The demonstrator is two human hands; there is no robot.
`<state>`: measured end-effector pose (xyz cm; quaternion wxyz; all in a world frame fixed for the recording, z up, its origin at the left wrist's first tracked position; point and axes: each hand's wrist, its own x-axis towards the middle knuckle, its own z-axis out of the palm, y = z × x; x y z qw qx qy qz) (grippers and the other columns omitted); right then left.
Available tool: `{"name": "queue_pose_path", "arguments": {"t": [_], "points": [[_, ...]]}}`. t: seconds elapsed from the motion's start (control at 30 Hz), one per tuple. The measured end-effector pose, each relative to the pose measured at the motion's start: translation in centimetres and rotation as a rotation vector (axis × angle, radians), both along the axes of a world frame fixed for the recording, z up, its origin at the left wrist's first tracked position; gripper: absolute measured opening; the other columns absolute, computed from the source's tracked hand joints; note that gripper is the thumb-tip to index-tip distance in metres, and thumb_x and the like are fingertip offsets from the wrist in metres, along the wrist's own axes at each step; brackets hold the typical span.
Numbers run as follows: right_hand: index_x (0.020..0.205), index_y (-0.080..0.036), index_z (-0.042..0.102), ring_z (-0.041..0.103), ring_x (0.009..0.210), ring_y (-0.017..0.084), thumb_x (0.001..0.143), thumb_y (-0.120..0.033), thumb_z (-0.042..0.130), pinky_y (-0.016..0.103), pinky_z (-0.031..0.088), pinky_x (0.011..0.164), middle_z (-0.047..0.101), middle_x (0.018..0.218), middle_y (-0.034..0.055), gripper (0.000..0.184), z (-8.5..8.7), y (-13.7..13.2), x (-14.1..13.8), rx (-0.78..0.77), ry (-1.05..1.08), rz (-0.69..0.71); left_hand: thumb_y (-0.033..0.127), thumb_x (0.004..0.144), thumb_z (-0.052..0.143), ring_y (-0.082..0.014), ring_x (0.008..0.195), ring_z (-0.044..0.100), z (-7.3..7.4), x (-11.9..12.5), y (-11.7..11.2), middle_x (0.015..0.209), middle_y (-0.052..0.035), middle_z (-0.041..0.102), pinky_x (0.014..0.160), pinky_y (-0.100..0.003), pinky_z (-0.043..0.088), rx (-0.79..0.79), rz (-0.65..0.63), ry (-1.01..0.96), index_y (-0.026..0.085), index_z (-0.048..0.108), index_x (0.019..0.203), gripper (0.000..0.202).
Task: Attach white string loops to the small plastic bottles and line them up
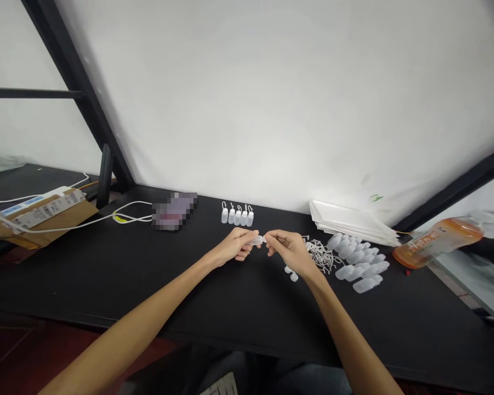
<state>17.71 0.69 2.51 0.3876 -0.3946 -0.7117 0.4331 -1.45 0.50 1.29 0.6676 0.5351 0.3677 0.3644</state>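
My left hand (236,245) is closed around a small translucent squeeze bottle (255,240), held on its side above the black table with its neck to the right. The fingertips of my right hand (287,248) pinch at the bottle's neck, on a small white piece that they mostly hide. Just below my right wrist lie a few round white caps (294,277). Right of that hand is a loose pile of thin white looped straps (321,255). Several bottles without visible caps (366,269) lie in rows beyond it. Capped bottles with loops (237,218) stand upright behind my hands.
A stack of white sheets or bags (349,222) lies against the wall. A bottle of orange liquid (440,241) is tilted at the right. To the left are a pixelated flat object (175,211), a white cable (134,204) and a cardboard box (57,214). Black frame bars flank the table (148,274).
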Motion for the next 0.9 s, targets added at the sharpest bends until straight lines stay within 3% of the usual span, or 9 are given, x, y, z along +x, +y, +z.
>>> {"name": "queue_pose_path", "arguments": {"t": [0.13, 0.3, 0.43, 0.57, 0.77, 0.9], "points": [[0.063, -0.019, 0.055, 0.048, 0.046, 0.011, 0.087, -0.057, 0.055, 0.024, 0.039, 0.046, 0.050, 0.054, -0.0015, 0.045, -0.4, 0.0, -0.3, 0.035, -0.098, -0.074, 0.062, 0.082, 0.058, -0.0030, 0.042, 0.020, -0.1, 0.5, -0.3, 0.053, 0.0102, 0.022, 0.042, -0.019, 0.017, 0.085, 0.031, 0.034, 0.013, 0.056, 0.075, 0.049], [0.061, -0.020, 0.049, 0.040, 0.046, 0.011, 0.094, -0.055, 0.043, 0.025, 0.032, 0.048, 0.043, 0.048, -0.0029, 0.048, -0.1, -0.4, -0.4, 0.217, -0.234, -0.109, 0.064, 0.081, 0.057, -0.0036, 0.046, 0.019, -0.1, 0.8, -0.9, 0.057, 0.0101, 0.021, 0.044, -0.020, 0.016, 0.160, 0.035, 0.046, 0.015, 0.050, 0.074, 0.050], [0.057, -0.020, 0.045, 0.042, 0.047, 0.012, 0.096, -0.054, 0.038, 0.025, 0.033, 0.052, 0.044, 0.048, -0.0018, 0.053, 0.0, -0.7, -0.8, 0.248, -0.277, -0.146, 0.062, 0.083, 0.056, -0.0039, 0.046, 0.019, 0.2, 0.6, -1.2, 0.058, 0.0098, 0.021, 0.044, -0.021, 0.017, 0.217, 0.028, 0.076, 0.015, 0.049, 0.074, 0.048], [0.052, -0.020, 0.043, 0.044, 0.046, 0.012, 0.097, -0.056, 0.035, 0.025, 0.034, 0.053, 0.044, 0.045, -0.0014, 0.058, -0.1, -0.9, -1.1, 0.198, -0.238, -0.175, 0.056, 0.090, 0.049, -0.0052, 0.048, 0.025, 0.3, 0.4, -1.2, 0.059, 0.0072, 0.031, 0.045, -0.021, 0.023, 0.336, 0.050, 0.167, 0.014, 0.054, 0.079, 0.044], [0.046, -0.020, 0.035, 0.041, 0.043, 0.011, 0.095, -0.059, 0.035, 0.025, 0.032, 0.050, 0.041, 0.042, -0.0012, 0.063, -0.5, -0.8, -0.9, 0.163, -0.245, -0.219, 0.040, 0.096, 0.043, -0.0092, 0.060, 0.041, 0.6, 0.4, -1.7, 0.073, 0.0005, 0.053, 0.057, -0.023, 0.035, 0.655, 0.097, 0.434, 0.014, 0.062, 0.092, 0.032], [0.049, -0.019, 0.041, 0.046, 0.043, 0.011, 0.096, -0.055, 0.037, 0.024, 0.036, 0.051, 0.045, 0.044, -0.0011, 0.059, -0.4, -0.9, -0.9, 0.190, -0.288, -0.251, 0.036, 0.096, 0.045, -0.0119, 0.068, 0.051, 0.3, 0.7, -1.8, 0.089, -0.0032, 0.061, 0.064, -0.024, 0.042, 0.707, 0.113, 0.439, 0.016, 0.060, 0.107, 0.027]]}}
